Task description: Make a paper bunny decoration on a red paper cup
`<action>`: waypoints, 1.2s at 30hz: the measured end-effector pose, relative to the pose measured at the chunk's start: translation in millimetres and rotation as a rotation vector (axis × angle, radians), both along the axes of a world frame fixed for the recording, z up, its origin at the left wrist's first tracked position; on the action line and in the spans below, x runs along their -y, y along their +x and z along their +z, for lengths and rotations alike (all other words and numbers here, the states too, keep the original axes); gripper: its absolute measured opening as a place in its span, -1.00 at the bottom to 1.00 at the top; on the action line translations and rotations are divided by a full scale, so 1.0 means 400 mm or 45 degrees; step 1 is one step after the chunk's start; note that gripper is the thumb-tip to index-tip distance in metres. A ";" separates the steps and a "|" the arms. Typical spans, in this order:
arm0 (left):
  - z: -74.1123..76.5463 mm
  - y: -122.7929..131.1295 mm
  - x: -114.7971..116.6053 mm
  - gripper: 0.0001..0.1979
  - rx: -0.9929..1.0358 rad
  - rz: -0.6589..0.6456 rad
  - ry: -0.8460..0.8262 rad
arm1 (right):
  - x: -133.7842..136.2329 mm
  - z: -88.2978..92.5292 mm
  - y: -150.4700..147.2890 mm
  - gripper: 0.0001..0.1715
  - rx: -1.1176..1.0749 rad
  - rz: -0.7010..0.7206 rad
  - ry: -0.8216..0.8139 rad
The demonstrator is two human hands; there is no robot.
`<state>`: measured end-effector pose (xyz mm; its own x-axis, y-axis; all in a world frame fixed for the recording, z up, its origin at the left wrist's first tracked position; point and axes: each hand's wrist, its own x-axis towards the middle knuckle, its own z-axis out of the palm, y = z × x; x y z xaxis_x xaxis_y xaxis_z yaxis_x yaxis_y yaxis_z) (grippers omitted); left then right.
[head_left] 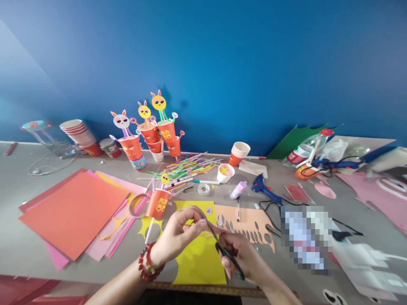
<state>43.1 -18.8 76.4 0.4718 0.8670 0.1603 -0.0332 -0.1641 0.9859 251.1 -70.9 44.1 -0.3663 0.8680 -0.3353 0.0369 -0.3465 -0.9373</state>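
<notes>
You're at a craft table (19, 250), in some sort of handicraft workspace; whether it belongs to a home, school or studio can't be told. Toward its front edge you have scissors (229, 255) and a yellow sheet (203, 262); to your left lies a stack of coloured paper (76, 212). Mid-table are coloured sticks (190, 167), a peach sheet (250, 212) with leaf-shaped cut-outs and a blue glue gun (260, 183). Near the back edge stand paper-cup rabbit figures (131, 148).
</notes>
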 end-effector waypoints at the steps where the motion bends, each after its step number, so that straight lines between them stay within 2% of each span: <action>1: -0.001 0.000 0.000 -0.74 0.004 0.002 -0.005 | 0.001 -0.001 0.001 -0.21 0.012 -0.006 -0.002; 9: -0.004 0.001 0.002 -0.74 0.025 0.008 -0.036 | 0.004 -0.005 0.006 -0.17 0.053 -0.013 0.023; 17: -0.002 0.001 0.003 -0.74 0.031 0.026 -0.013 | 0.008 -0.043 0.003 -0.15 0.053 -0.063 0.016; 28: 0.000 -0.001 0.002 -0.74 -0.006 0.036 -0.006 | 0.006 -0.027 0.004 -0.17 0.071 -0.040 0.026; 36: -0.002 0.000 0.004 -0.75 0.008 0.036 -0.039 | 0.009 -0.047 0.009 -0.19 0.075 -0.045 0.049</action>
<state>43.0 -20.4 75.5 0.4464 0.8844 0.1367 -0.0353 -0.1352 0.9902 254.5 -74.5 25.4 -0.3162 0.8927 -0.3213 0.0807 -0.3121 -0.9466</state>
